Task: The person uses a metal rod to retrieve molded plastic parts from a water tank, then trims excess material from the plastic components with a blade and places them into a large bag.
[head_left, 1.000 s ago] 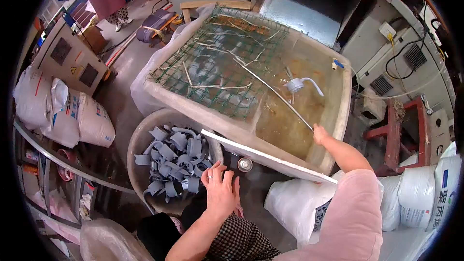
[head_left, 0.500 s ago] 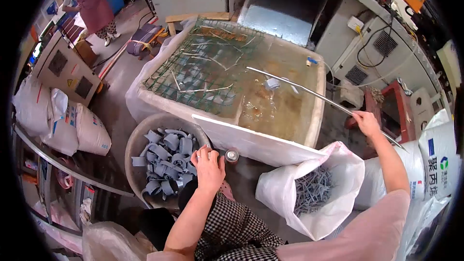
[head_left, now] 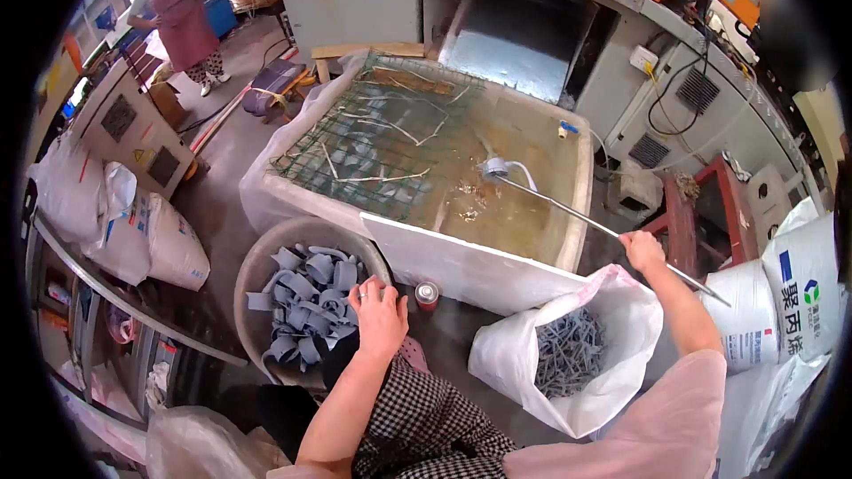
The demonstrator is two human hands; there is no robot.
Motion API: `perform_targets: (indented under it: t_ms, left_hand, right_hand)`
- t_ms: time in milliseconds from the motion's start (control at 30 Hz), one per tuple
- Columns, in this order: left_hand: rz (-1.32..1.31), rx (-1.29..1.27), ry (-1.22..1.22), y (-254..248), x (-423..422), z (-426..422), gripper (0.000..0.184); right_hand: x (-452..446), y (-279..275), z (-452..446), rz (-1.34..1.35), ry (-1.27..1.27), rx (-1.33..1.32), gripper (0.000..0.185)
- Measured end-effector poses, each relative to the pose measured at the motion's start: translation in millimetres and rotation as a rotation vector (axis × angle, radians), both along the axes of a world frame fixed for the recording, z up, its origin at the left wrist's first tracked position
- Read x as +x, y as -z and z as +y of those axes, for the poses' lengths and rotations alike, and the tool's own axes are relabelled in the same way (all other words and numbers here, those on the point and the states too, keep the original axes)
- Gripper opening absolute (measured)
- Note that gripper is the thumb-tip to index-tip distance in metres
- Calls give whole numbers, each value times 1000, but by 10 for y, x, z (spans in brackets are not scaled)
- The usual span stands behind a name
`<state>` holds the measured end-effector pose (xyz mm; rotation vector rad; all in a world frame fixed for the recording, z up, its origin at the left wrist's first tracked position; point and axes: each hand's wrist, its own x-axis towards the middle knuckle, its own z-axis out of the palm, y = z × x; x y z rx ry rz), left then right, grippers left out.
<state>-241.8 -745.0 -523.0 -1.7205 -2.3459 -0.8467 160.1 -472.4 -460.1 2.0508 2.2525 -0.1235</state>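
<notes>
My right hand (head_left: 642, 251) is closed round a long thin metal rod (head_left: 568, 208). The far end of the rod meets a grey curved plastic piece (head_left: 508, 168) at the water surface of a white-walled tank (head_left: 479, 264); whether it hooks the piece or only touches it I cannot tell. Over my knee, beside a round basin (head_left: 251, 268), my left hand (head_left: 380, 312) hangs with fingers loosely bent and thumb apart, nothing visible in it. Grey plastic parts (head_left: 311, 293) fill the basin. Green netting (head_left: 355, 137) with pale sticks covers the tank's left half, with grey parts beneath.
A white sack (head_left: 506, 359) of thin grey strips stands front right. A small can (head_left: 427, 293) sits by the tank. Stuffed bags (head_left: 745, 319) lie at right, more bags (head_left: 173, 244) at left. A machine chute (head_left: 510, 31) is behind the tank. A person (head_left: 182, 18) stands far left.
The rod's tip has moved down and right onto the floating grey piece, which now sits higher at the surface. My right hand has drawn slightly left and down; my left hand has barely moved.
</notes>
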Motion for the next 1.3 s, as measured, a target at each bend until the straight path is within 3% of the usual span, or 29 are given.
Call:
perform_targets:
  t_ms: [167,667,767,967,1100,1300]
  left_hand:
    - [-7,2,26,-23,24,26,17]
    - [-98,-9,-11,-52,-15,155,15]
    - [-93,-11,-13,-49,-20,175,16]
    - [-75,-18,-16,-65,-26,142,15]
    - [-86,-2,-3,-16,3,123,15]
    - [-100,-2,2,-16,-2,105,14]
  right_hand:
    - [-323,367,258,54,41,-82,29]
    - [-1772,1492,1230,234,-272,-220,29]
    - [-1802,1462,1330,236,-416,-191,32]
    - [-989,537,1188,11,-381,-146,30]
    - [-530,167,990,35,-384,-172,30]
    - [-181,233,861,158,-202,-332,29]
